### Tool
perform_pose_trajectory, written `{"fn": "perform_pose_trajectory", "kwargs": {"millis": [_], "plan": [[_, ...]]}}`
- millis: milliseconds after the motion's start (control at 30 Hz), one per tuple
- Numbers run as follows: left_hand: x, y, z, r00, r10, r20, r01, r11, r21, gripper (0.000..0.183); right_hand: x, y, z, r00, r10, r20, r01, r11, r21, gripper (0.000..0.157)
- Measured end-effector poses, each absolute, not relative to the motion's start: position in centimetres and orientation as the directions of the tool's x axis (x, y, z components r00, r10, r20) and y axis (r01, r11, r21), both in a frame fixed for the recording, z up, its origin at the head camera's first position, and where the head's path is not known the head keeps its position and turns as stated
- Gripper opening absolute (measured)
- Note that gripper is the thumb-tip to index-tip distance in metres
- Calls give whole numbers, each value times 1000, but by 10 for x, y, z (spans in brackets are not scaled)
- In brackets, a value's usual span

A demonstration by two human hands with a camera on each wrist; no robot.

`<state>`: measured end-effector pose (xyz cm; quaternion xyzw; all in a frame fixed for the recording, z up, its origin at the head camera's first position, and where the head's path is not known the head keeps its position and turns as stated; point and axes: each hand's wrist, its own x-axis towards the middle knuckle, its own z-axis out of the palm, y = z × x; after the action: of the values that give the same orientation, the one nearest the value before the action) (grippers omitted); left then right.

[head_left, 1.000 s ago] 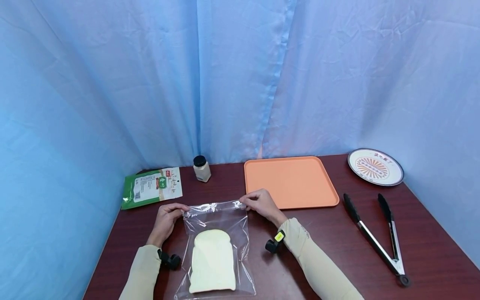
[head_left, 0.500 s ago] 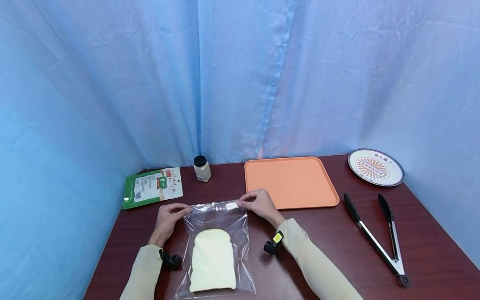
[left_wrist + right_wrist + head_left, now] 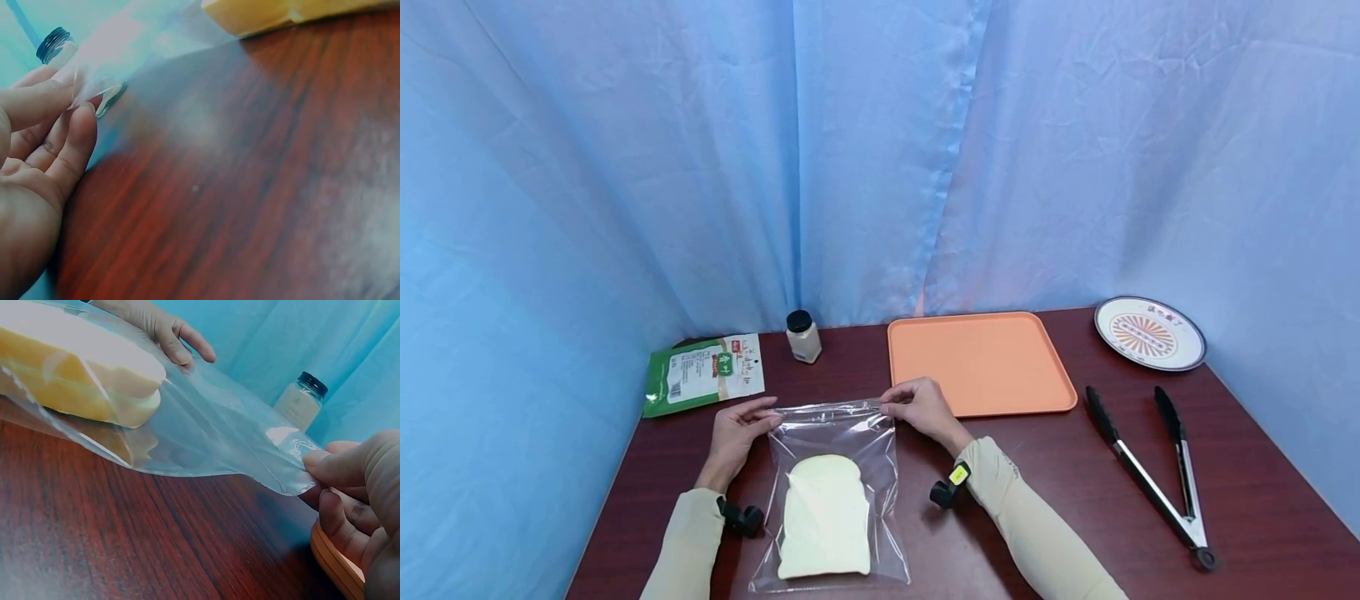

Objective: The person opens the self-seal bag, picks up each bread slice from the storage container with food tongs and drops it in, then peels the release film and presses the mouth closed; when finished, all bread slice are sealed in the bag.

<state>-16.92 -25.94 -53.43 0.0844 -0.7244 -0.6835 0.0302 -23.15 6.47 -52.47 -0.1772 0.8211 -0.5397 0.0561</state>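
A clear plastic bag (image 3: 880, 492) lies before me with slices of bread (image 3: 826, 517) inside; the right wrist view shows two stacked layers of bread (image 3: 94, 375). My left hand (image 3: 733, 437) is at the bag's far left corner, its thumb and a finger pinching the film in the left wrist view. That hand's index finger looks partly lifted in the head view. The far right corner is pinched between thumb and fingers of my right hand (image 3: 925, 410). Between the hands the bag's top edge (image 3: 281, 481) is stretched across, slightly raised off the table.
Behind the bag stand a black-lidded jar (image 3: 804, 337) and a green-and-white packet (image 3: 703, 375). An orange tray (image 3: 981, 367) lies just beyond my right hand. Tongs (image 3: 1157, 492) and a patterned plate (image 3: 1150, 333) are at the right. Blue curtains (image 3: 880, 167) enclose the table.
My left index finger has lifted slightly from the bag's corner. Bag and bread have shifted very slightly away from me. My right hand keeps its place at the other corner.
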Motion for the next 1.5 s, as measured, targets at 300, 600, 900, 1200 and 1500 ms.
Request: {"fn": "perform_pose_trajectory", "kwargs": {"millis": [300, 600, 900, 1200, 1500], "plan": [[-170, -260, -532, -981, -164, -108, -115, 34, 993, 48, -231, 63, -525, -919, -373, 127, -275, 376, -885, 13], [-173, -263, -536, -986, -141, -85, -89, 17, 996, 48, -248, 56, -491, -865, -495, 77, -376, 540, -753, 52], [-171, -265, -539, -988, -151, -34, -35, -1, 999, 45, -252, -40, -467, -643, -764, -47, -587, 532, -610, 30], [-172, -254, -547, -988, -149, -40, -31, -60, 998, 42, -244, -77, -481, -663, -737, -130, -559, 602, -570, 31], [-171, -261, -543, -988, -155, -24, -20, -28, 999, 40, -256, -56, -482, -601, -784, -156, -569, 557, -605, 36]]}}
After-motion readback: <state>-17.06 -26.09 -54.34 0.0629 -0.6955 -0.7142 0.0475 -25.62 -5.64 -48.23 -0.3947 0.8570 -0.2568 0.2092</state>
